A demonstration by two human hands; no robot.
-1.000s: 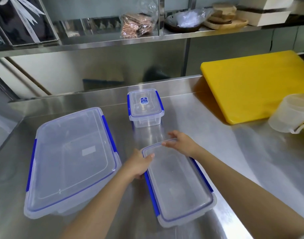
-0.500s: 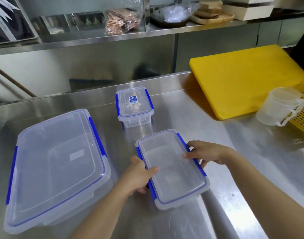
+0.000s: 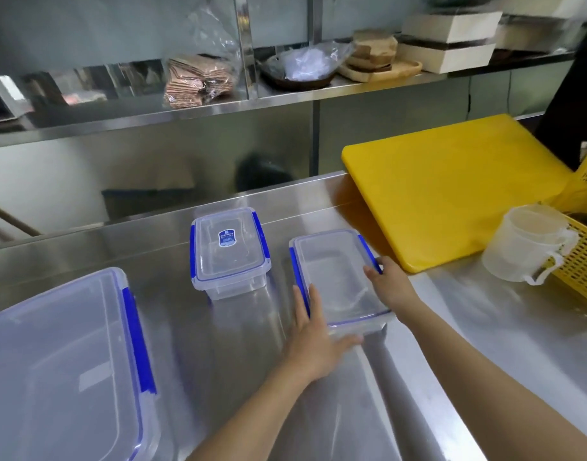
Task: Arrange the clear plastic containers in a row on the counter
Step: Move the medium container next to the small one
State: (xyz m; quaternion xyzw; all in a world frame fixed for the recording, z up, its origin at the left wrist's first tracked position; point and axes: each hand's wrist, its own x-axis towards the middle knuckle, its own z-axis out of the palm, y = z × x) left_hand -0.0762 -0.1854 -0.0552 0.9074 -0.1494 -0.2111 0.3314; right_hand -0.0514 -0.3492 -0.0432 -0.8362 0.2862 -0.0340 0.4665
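Note:
Three clear plastic containers with blue lid clips sit on the steel counter (image 3: 219,361). The medium container (image 3: 335,277) lies at the centre, right of the small container (image 3: 229,251) with a blue label. My left hand (image 3: 313,341) presses against the medium container's near left corner. My right hand (image 3: 387,284) grips its right edge by the blue clip. The large container (image 3: 59,364) rests at the near left, partly cut off by the frame.
A yellow cutting board (image 3: 445,188) lies just right of the medium container. A translucent measuring jug (image 3: 525,244) and a yellow basket (image 3: 584,254) stand at the right. A shelf (image 3: 219,108) with bagged goods and wooden boards runs along the back wall.
Both hands have slid the medium container away from me and to the right, until it sits beside the small one. My hands shifted along its edges. The other two containers stayed put.

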